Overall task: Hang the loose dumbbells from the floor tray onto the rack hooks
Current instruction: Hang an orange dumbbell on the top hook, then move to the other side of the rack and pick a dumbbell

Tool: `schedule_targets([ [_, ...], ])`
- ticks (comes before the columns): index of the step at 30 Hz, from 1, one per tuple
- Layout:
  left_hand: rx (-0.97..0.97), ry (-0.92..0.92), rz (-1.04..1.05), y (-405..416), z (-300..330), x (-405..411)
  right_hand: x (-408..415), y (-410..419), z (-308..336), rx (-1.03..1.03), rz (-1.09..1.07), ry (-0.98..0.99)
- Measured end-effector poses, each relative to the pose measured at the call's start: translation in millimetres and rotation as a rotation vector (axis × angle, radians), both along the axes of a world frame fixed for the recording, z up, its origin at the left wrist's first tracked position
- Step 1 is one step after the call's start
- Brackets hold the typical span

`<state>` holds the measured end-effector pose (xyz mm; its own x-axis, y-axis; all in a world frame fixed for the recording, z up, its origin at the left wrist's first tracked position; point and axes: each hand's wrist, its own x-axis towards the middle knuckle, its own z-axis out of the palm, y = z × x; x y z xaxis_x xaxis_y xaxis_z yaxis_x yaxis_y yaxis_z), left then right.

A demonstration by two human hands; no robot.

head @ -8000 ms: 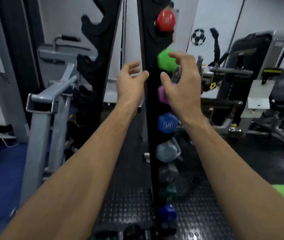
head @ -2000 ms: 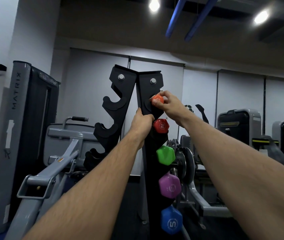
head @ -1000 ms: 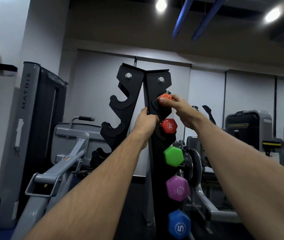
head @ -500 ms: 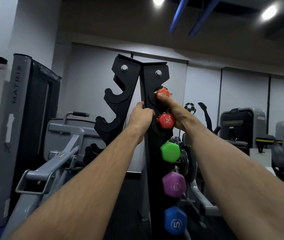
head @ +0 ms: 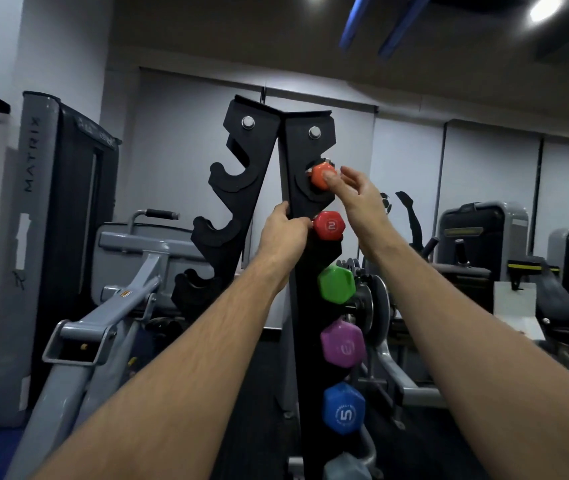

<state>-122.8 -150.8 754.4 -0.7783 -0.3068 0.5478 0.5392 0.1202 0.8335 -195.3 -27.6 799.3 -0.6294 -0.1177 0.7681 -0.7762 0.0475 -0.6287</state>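
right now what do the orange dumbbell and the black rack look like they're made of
Orange dumbbell: likely a vinyl or neoprene coating over metal, judging by its solid colour, soft sheen and rounded hexagon edges. Black rack: looks like matt painted or powder-coated steel plate, with flat cut hooks and silver bolts.

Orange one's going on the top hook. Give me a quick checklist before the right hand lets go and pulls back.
1. Small orange hex dumbbell sits in the top hook of the black steel rack: ok.
2. Its far end seated too: cannot tell, hidden.
3. Right hand open, only fingertips on the orange head: ok.
4. Left hand gripping the rack's edge to steady it: ok.
5. Red hex dumbbell marked 2 hangs directly below, clear of the withdrawal path: ok.
6. Empty hooks on the left upright for more: ok.
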Motion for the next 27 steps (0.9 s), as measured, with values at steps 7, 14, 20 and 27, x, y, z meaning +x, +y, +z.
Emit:
schedule_targets([
  [7,0.024,0.054,0.079,6,-72,27,82,-5,-106,0.021,-0.189,0.237],
  [14,0.081,-0.078,0.072,7,-206,43,106,-10,-255,-0.026,-0.04,-0.095],
  [20,-0.04,-0.339,0.063,-4,-337,65,112,-8,-389,0.171,-0.008,-0.42],
  [27,-0.277,-0.771,-0.01,-20,-484,91,118,17,-524,0.481,-0.056,-0.745],
])
